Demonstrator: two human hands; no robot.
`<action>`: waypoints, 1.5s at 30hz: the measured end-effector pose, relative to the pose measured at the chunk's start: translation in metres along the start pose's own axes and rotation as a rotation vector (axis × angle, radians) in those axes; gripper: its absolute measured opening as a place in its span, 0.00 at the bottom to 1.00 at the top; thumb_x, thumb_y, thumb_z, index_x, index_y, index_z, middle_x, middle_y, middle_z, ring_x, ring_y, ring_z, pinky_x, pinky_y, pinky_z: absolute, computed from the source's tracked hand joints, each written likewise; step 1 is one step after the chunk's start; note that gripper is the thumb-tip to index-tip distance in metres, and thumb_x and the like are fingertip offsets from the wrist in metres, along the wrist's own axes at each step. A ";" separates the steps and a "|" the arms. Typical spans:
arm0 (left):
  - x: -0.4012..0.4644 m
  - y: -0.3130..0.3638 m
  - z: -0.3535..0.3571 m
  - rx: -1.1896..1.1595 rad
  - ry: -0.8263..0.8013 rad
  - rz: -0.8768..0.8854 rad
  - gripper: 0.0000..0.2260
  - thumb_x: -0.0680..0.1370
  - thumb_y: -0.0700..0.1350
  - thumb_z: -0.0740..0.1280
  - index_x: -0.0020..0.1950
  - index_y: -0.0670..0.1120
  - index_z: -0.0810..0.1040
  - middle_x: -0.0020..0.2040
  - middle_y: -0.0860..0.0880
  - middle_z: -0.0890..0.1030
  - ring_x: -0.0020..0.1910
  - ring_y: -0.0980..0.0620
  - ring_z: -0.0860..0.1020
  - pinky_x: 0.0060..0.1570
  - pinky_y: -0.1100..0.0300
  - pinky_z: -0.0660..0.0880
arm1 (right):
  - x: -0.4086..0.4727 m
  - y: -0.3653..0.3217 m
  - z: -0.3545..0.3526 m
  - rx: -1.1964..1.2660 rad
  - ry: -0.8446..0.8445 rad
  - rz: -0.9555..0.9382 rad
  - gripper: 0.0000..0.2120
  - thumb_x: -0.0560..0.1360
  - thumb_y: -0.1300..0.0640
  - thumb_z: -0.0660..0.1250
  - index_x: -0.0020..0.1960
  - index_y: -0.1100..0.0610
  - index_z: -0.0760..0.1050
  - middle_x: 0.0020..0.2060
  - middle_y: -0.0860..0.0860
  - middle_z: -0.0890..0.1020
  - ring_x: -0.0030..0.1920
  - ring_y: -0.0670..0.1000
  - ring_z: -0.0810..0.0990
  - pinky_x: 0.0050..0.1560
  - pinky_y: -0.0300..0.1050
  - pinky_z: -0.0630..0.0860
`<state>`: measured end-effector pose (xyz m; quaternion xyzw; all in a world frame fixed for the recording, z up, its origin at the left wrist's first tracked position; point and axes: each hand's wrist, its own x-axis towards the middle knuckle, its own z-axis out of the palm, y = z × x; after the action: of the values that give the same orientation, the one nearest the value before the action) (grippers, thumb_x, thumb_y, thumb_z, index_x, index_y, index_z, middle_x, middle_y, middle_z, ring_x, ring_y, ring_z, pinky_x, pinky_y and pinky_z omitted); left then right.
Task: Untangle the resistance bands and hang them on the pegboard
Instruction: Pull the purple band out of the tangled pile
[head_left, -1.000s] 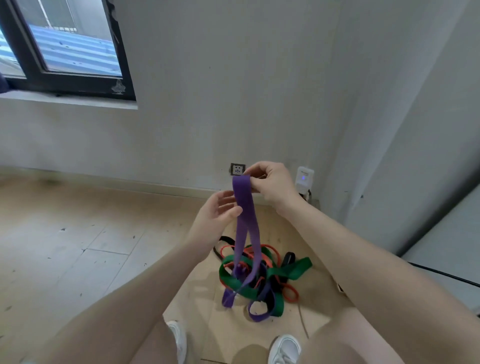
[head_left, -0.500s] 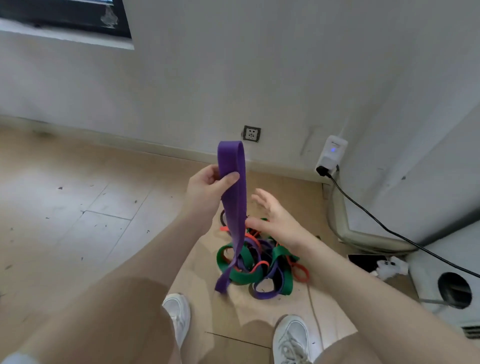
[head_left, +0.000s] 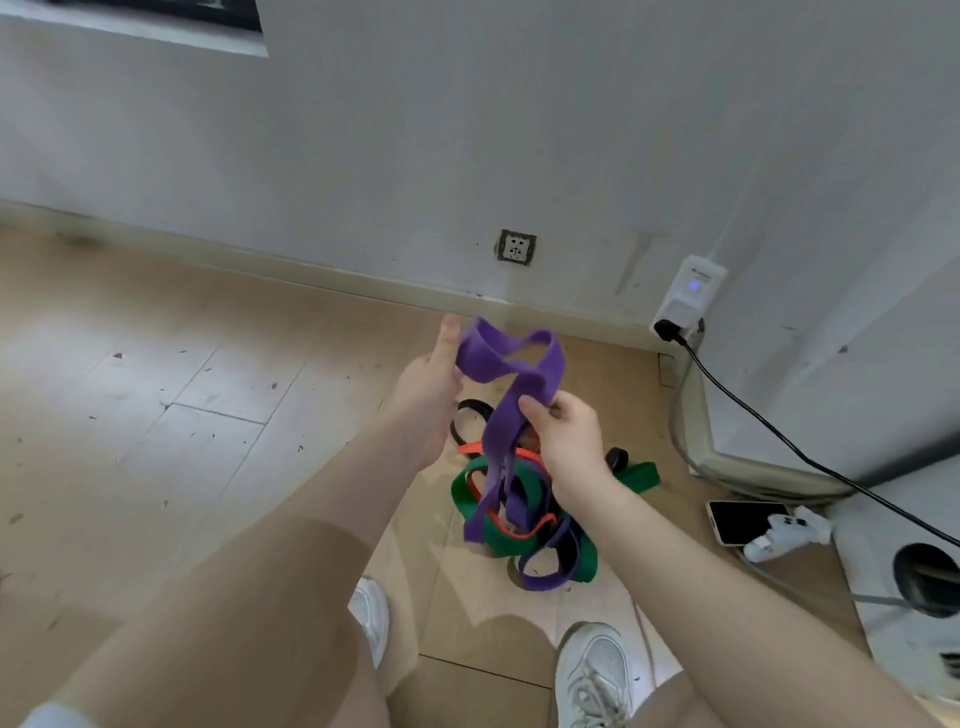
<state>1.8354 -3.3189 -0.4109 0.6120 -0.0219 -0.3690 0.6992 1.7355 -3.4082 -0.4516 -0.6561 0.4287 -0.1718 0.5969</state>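
Observation:
A wide purple resistance band (head_left: 506, 364) is lifted above the floor, folded over at the top and hanging down into a tangle. My left hand (head_left: 428, 384) grips its upper left fold. My right hand (head_left: 563, 431) pinches the same band a little lower on the right. Below them a pile of bands (head_left: 524, 514) lies on the wooden floor: green, orange, black and a second purple loop, all wound together. No pegboard is in view.
A white wall with a socket (head_left: 515, 247) and a plugged-in white adapter (head_left: 688, 296) stands behind; its black cable (head_left: 810, 457) runs right. A phone (head_left: 748, 522) and white plug strip (head_left: 787, 532) lie right of the pile. My white shoes (head_left: 592, 675) are below.
My right hand has come up from beside the pile and closed on the purple band. The band's top, a tall straight loop before, is now folded over between both hands.

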 end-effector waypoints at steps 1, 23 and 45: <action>-0.001 -0.002 -0.001 0.008 -0.046 -0.071 0.35 0.75 0.67 0.53 0.69 0.40 0.66 0.63 0.42 0.76 0.65 0.46 0.72 0.67 0.54 0.64 | 0.000 -0.009 -0.005 0.068 -0.002 0.043 0.08 0.76 0.55 0.64 0.49 0.59 0.77 0.44 0.56 0.83 0.46 0.56 0.82 0.50 0.52 0.79; -0.081 -0.003 0.002 0.429 -0.059 0.502 0.07 0.76 0.38 0.65 0.47 0.49 0.78 0.43 0.46 0.84 0.44 0.48 0.82 0.48 0.47 0.79 | -0.033 -0.164 -0.034 0.806 -0.137 0.026 0.19 0.78 0.51 0.61 0.55 0.68 0.71 0.36 0.60 0.82 0.42 0.56 0.83 0.38 0.44 0.82; -0.086 0.116 0.050 0.116 -0.114 0.383 0.17 0.78 0.57 0.58 0.52 0.45 0.76 0.48 0.48 0.82 0.51 0.51 0.79 0.56 0.55 0.73 | -0.061 -0.122 -0.045 0.177 -0.090 -0.376 0.06 0.76 0.60 0.64 0.53 0.54 0.74 0.44 0.50 0.81 0.43 0.48 0.82 0.37 0.38 0.78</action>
<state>1.8054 -3.3172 -0.2614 0.6139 -0.1986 -0.2614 0.7179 1.7110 -3.4003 -0.3101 -0.6765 0.2550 -0.2877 0.6282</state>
